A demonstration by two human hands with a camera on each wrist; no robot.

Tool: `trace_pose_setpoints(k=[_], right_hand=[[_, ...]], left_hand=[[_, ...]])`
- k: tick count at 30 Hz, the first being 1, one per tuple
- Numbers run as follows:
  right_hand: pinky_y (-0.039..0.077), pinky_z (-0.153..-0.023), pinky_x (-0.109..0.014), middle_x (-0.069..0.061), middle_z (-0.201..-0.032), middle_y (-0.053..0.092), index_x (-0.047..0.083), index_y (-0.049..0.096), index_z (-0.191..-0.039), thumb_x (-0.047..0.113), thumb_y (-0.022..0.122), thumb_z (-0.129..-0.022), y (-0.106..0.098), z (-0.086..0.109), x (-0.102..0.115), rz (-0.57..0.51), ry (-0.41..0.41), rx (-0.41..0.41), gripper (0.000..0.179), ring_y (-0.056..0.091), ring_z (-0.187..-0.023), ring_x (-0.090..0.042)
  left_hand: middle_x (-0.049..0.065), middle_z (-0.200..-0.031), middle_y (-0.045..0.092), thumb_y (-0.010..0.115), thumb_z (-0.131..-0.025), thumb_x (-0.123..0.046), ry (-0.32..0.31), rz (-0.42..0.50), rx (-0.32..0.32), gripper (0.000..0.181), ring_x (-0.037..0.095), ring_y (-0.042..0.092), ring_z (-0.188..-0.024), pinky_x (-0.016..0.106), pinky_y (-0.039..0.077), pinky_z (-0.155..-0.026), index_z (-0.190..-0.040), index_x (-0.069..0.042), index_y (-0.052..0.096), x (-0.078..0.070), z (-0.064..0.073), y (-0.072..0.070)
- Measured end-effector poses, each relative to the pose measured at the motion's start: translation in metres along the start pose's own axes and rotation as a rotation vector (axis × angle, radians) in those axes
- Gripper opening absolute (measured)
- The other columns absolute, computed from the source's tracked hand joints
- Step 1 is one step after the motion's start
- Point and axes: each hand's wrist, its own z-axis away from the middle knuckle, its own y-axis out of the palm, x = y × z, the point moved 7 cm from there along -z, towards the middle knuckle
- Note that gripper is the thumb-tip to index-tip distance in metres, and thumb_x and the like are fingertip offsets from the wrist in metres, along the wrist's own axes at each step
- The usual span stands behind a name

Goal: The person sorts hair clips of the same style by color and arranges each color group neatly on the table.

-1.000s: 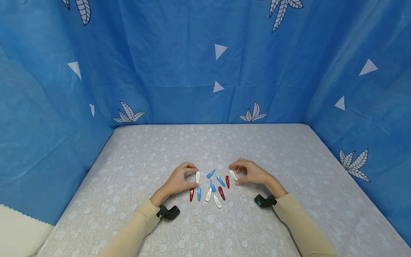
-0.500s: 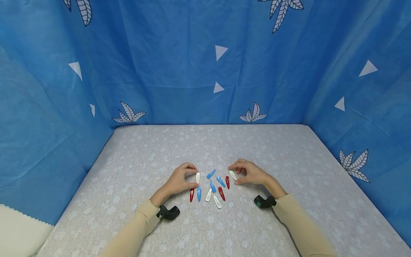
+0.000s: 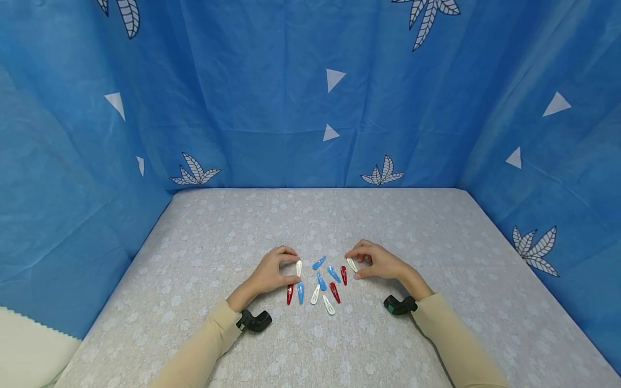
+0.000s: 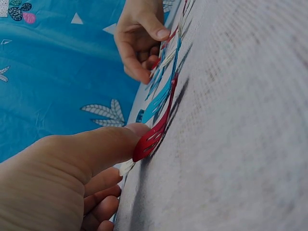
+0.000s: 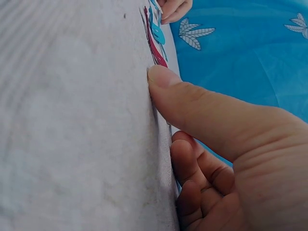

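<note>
Several snap hair clips in red, blue and white lie on the patterned cloth between the two hands. My left hand (image 3: 268, 271) has thumb and fingertips at the two ends of a white hair clip (image 3: 298, 268), pinching it lengthwise. Past its thumb lie a red hair clip (image 4: 150, 139) and a blue hair clip (image 3: 301, 293). My right hand (image 3: 380, 261) spans another white hair clip (image 3: 352, 264) the same way, beside a red hair clip (image 3: 344, 275). In the right wrist view the thumb hides that white clip.
Between the hands lie blue hair clips (image 3: 333, 274), a second red clip (image 3: 335, 292) and white clips (image 3: 328, 304). The cloth-covered table (image 3: 310, 221) reaches back to a blue curtain (image 3: 271, 108) that also hangs at both sides. Each wrist wears a black camera (image 3: 254, 321).
</note>
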Motion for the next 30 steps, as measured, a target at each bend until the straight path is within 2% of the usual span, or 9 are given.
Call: trace_pose_setpoints(k=[11,20,27,30], right_hand=[[0.039,-0.070,-0.023,-0.004,-0.103,0.057,0.009,0.068,-0.121,0.020,0.082,-0.079,-0.001,0.000,0.000,0.016,0.008,-0.008,0.045,0.046,-0.084,-0.014],[0.047,-0.071,-0.023,-0.004,-0.102,0.064,0.007,0.067,-0.124,0.020,0.081,-0.080,-0.005,-0.001,0.001,0.019,0.011,-0.030,0.048,0.055,-0.087,-0.013],[0.048,-0.071,-0.023,-0.003,-0.098,0.064,0.005,0.068,-0.122,0.020,0.082,-0.079,-0.012,-0.007,0.004,0.040,0.022,-0.042,0.047,0.057,-0.086,-0.014],[0.050,-0.071,-0.025,-0.004,-0.099,0.065,0.005,0.067,-0.123,0.018,0.080,-0.081,-0.016,-0.010,0.009,0.033,0.034,-0.043,0.046,0.057,-0.087,-0.017]], left_hand=[[0.008,-0.120,0.063,0.084,-0.076,-0.026,-0.005,0.003,0.003,0.046,0.029,0.057,-0.116,0.048,0.048,-0.098,-0.113,-0.003,0.071,0.000,-0.001,0.000],[0.010,-0.121,0.064,0.084,-0.076,-0.026,-0.025,0.042,0.001,0.048,0.031,0.058,-0.117,0.050,0.048,-0.099,-0.115,-0.003,0.070,-0.001,-0.001,-0.003],[0.010,-0.116,0.067,0.084,-0.076,-0.022,-0.041,0.144,-0.001,0.046,0.030,0.063,-0.109,0.047,0.052,-0.096,-0.115,-0.002,0.070,-0.003,-0.003,-0.009],[0.010,-0.113,0.068,0.084,-0.076,-0.020,-0.039,0.154,-0.009,0.046,0.028,0.064,-0.106,0.045,0.053,-0.094,-0.115,-0.001,0.070,-0.004,-0.005,-0.014]])
